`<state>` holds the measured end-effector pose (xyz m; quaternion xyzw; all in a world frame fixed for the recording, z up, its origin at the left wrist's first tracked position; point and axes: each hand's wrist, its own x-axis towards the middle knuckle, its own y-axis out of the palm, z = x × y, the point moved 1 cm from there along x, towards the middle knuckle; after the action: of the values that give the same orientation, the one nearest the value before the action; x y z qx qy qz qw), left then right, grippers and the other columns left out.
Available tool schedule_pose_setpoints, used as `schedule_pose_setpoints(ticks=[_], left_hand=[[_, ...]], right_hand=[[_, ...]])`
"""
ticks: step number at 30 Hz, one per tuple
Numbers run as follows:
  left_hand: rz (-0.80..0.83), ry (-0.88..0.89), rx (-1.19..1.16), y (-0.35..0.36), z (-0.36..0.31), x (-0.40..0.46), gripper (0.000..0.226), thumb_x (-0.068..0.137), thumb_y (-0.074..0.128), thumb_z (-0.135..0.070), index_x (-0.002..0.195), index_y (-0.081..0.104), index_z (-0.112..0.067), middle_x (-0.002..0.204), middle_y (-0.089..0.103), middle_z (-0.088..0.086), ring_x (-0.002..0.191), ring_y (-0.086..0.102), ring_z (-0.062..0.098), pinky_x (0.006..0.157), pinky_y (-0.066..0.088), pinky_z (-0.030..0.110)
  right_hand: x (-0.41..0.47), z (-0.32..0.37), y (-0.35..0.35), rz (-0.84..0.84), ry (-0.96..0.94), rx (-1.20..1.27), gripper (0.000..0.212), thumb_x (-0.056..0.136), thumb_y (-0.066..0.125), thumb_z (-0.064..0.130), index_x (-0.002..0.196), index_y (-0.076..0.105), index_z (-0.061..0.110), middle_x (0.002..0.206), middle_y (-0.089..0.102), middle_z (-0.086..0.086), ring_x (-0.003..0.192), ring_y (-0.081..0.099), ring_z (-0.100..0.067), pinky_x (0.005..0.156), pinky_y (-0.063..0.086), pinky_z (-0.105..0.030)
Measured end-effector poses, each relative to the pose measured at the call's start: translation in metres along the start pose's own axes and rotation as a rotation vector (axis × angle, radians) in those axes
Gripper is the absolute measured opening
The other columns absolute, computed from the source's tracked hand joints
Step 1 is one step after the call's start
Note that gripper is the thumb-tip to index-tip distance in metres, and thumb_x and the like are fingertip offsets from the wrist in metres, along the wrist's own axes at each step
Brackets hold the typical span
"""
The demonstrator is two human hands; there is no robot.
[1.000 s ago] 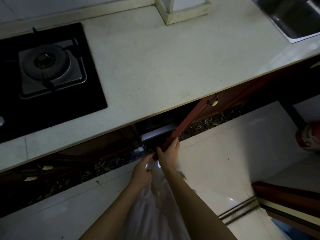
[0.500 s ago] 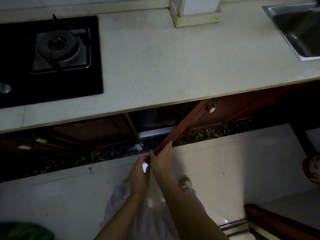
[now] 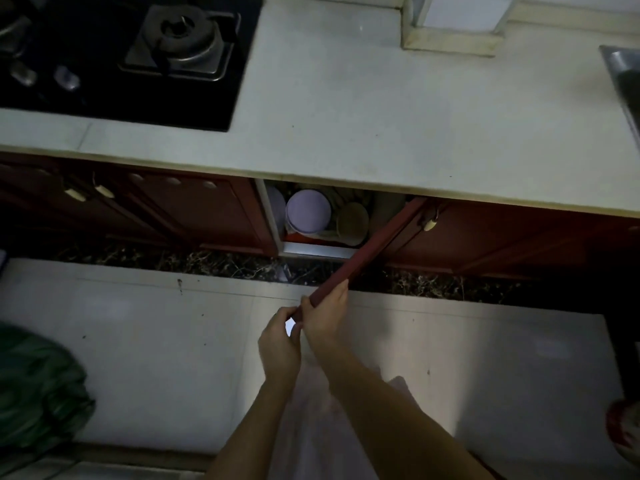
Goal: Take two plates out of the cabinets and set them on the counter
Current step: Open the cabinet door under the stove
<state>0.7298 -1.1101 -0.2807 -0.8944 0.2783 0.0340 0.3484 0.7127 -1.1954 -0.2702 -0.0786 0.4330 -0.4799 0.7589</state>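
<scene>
Right hand (image 3: 325, 315) and left hand (image 3: 278, 344) both grip the free edge of the open cabinet door (image 3: 363, 258). Dishes (image 3: 308, 211) stand inside the cabinet, below the counter (image 3: 381, 126).

Both bare forearms reach forward and up from the bottom edge of the view, side by side, the right forearm lying a little over the left near the wrists. The right hand (image 3: 325, 318) is the farther of the two; its fingers and thumb are curled round the free edge of the open cabinet door (image 3: 360, 259), gripping it near the corner, with the back of the hand facing the camera. The left hand (image 3: 278, 344) sits just beside and slightly behind it, touching the right hand, its fingers curled and pinching the same edge at the very corner. Both wrists are held fairly straight, in line with the forearms.
</scene>
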Motion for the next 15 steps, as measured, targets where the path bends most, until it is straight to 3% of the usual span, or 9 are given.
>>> schedule_pose_setpoints(ticks=[5, 10, 12, 15], left_hand=[[0.042, -0.008, 0.017, 0.008, -0.002, -0.018, 0.02, 0.084, 0.059, -0.009, 0.103, 0.065, -0.015, 0.101, 0.07, 0.002, 0.089, 0.063, 0.015, 0.075, 0.041, 0.018], [0.058, 0.0, -0.001, 0.019, -0.004, -0.039, 0.017, 0.083, 0.061, -0.009, 0.098, 0.065, -0.016, 0.09, 0.067, -0.01, 0.083, 0.06, 0.008, 0.064, 0.036, 0.0], [0.079, 0.016, 0.013, 0.026, -0.004, -0.047, 0.015, 0.083, 0.063, -0.01, 0.097, 0.064, -0.016, 0.09, 0.068, -0.009, 0.081, 0.058, 0.007, 0.066, 0.037, 0.003], [0.1, 0.028, 0.015, 0.041, -0.008, -0.065, 0.013, 0.086, 0.061, -0.018, 0.097, 0.063, -0.013, 0.093, 0.07, -0.003, 0.079, 0.058, 0.009, 0.069, 0.045, 0.019]], right_hand=[[-0.006, -0.015, -0.016, 0.031, -0.032, 0.031, 0.091, 0.083, 0.065, 0.018, 0.148, 0.002, 0.007, 0.155, 0.021, -0.011, 0.14, 0.027, -0.028, 0.115, 0.027, -0.04], [-0.01, -0.029, -0.036, 0.061, -0.064, -0.009, 0.092, 0.083, 0.066, 0.017, 0.149, 0.002, 0.007, 0.155, 0.02, -0.011, 0.139, 0.029, -0.029, 0.114, 0.03, -0.041], [-0.011, -0.038, -0.047, 0.078, -0.065, -0.019, 0.091, 0.083, 0.065, 0.015, 0.149, 0.003, 0.009, 0.154, 0.023, -0.011, 0.138, 0.032, -0.03, 0.112, 0.032, -0.043], [-0.012, -0.053, -0.067, 0.115, -0.07, -0.027, 0.09, 0.083, 0.064, 0.012, 0.149, 0.003, 0.012, 0.152, 0.027, -0.012, 0.134, 0.037, -0.031, 0.11, 0.036, -0.044]])
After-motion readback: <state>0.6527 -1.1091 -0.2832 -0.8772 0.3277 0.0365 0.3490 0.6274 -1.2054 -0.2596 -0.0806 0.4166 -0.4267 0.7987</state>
